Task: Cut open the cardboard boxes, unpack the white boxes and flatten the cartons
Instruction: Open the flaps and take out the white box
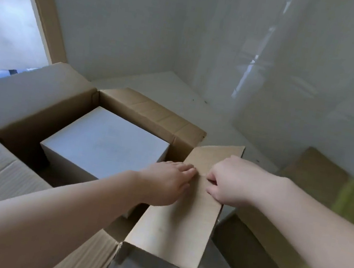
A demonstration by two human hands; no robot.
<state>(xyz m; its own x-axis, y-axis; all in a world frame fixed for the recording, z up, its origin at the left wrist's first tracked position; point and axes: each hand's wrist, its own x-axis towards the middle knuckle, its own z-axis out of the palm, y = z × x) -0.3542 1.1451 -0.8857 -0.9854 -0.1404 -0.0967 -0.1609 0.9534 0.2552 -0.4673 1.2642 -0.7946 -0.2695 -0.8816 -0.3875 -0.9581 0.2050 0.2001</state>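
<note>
An open brown cardboard carton [35, 111] fills the middle of the view, its flaps spread outward. Inside it sits a white box [105, 143], top face showing. The carton's right flap [180, 222] lies folded outward toward me. My left hand [164, 180] rests flat on that flap, fingers straight, close to the white box's right edge. My right hand [227, 178] is on the same flap, fingers curled down onto it; whether it pinches the cardboard or tape I cannot tell.
A second brown carton [313, 201] with yellow-green tape lies at the right. White walls meet in a corner behind, with white floor [178, 92] between. A doorway with a tan frame [43, 8] opens at the upper left.
</note>
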